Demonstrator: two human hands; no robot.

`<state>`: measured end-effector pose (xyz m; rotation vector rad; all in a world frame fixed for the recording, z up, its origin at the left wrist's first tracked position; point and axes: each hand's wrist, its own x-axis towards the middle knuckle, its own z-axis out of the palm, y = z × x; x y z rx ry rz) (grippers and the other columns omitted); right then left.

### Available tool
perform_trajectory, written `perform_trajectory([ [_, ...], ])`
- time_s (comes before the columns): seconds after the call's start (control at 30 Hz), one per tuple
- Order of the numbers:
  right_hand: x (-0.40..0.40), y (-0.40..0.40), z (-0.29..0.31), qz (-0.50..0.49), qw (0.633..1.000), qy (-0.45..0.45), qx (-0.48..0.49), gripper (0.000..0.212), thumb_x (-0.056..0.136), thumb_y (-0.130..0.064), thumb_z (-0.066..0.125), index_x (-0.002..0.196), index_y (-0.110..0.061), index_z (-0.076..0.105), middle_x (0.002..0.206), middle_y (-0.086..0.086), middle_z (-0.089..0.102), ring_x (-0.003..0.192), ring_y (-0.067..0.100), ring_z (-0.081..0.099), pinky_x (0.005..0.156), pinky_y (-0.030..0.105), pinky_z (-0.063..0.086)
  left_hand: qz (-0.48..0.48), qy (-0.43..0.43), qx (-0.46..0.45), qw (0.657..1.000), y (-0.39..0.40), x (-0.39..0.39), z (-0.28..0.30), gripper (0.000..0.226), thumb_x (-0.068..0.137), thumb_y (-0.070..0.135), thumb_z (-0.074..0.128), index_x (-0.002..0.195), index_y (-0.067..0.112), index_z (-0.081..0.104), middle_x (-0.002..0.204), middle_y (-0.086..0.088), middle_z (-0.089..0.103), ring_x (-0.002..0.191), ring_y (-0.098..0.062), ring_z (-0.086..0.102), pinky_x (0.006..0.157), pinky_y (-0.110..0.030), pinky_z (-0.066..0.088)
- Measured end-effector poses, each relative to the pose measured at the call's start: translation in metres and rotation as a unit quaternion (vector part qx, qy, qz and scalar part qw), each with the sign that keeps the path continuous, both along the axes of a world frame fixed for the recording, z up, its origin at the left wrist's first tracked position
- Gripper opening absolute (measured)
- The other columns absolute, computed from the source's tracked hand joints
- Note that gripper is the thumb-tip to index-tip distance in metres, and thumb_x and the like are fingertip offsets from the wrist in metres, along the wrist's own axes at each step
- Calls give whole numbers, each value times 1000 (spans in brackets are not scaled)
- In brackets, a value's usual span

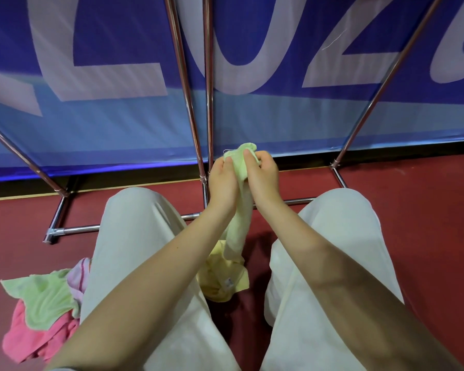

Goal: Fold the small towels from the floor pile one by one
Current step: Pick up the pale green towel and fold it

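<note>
Pale green towel [238, 210] was held up in the air between the knees, bunched at the top and hanging down in a long twisted strip. Its lower end reached the yellow towel [225, 279], which lay crumpled on the red floor [413, 210] between the legs; contact between the two looked likely but the left forearm hid part of that spot.

Left hand [223, 180] gripped the towel's top from the left side, fingers curled round the cloth. Right hand [263, 175] gripped it from the right, thumb and fingers pinched on the bunched end. Both hands sat close together, nearly touching, with the towel top poking out above them.

Floor pile [40, 311] sat at lower left, just beside the left leg: a light green towel [43, 295] on top, a pink towel [30, 341] under it, a pale pink piece [78, 277] with a darker stripe tucked against the trouser leg.

Person was seated, legs in off-white trousers [134, 236] spread apart. Ahead, a chrome tube frame [196, 124] stood on the floor, its base bars running behind the hands. Behind that hung a blue banner [118, 49] with large pale letters, lighter blue band along the bottom.
</note>
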<state>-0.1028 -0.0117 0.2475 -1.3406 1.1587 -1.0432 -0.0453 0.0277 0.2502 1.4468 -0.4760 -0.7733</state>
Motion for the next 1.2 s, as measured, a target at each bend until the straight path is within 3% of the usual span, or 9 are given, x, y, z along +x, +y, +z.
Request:
perform_trajectory([
  [0.17,-4,2,9,67,997,29,-38,24,94,-16,49,71,-20,57,59,-7,53,56,9,50,61,26,42,7,21,-3,1000,-2,11,0,25,100,12,37,92,9,60,79,-1,59,72,-11,52,67,-22,43],
  [0.27,-13,-3,11,80,967,157,-183,12,86,-13,58,80,-21,63,71,-9,57,69,10,54,69,28,46,0,42,-1,999,-3,19,3,28,95,16,42,80,18,66,80,-1,64,79,-16,55,76,-32,43],
  [0.4,-20,-7,11,47,941,189,-276,15,75,-10,64,89,-16,60,83,-5,52,85,16,49,77,35,45,-19,60,-12,998,0,19,11,27,93,13,42,77,17,64,77,-2,62,75,-15,54,71,-29,44],
  [0.57,-29,-9,11,33,976,165,-142,69,72,-33,79,132,-20,45,115,-8,52,112,8,46,95,22,37,-60,96,-12,994,4,21,18,26,92,16,53,107,3,70,94,-9,68,85,-18,63,77,-32,50],
  [0.67,-30,-7,13,90,990,104,4,46,75,-38,77,114,-22,59,101,-12,65,97,6,61,83,24,47,-97,99,-31,990,8,21,24,26,86,19,58,103,4,70,94,-11,67,85,-19,63,76,-32,51],
  [0.77,-32,-3,14,119,988,91,23,15,81,-38,72,87,-24,68,83,-9,70,81,5,66,73,23,50,-103,116,-35,987,12,18,29,21,86,19,58,101,8,68,91,-10,63,79,-17,60,65,-26,51],
  [0.87,-36,-2,16,101,992,70,33,17,82,-38,71,78,-22,68,78,-6,69,76,7,66,71,27,51,-117,123,-43,985,14,14,30,15,93,19,53,97,8,64,87,-8,60,75,-14,60,64,-26,51],
  [1.0,-41,-2,17,70,995,48,47,24,84,-40,69,76,-17,68,81,3,71,80,17,68,73,32,52,-138,155,-49,977,14,7,31,37,103,34,39,97,12,69,90,-3,73,83,-12,70,73,-25,57],
  [1.2,-46,-3,19,40,996,7,76,35,88,-44,63,84,-10,70,83,8,72,77,18,68,70,31,52,-167,-4,-40,985,16,-3,24,29,86,37,59,106,18,68,107,-8,71,102,-27,67,91,-44,53],
])
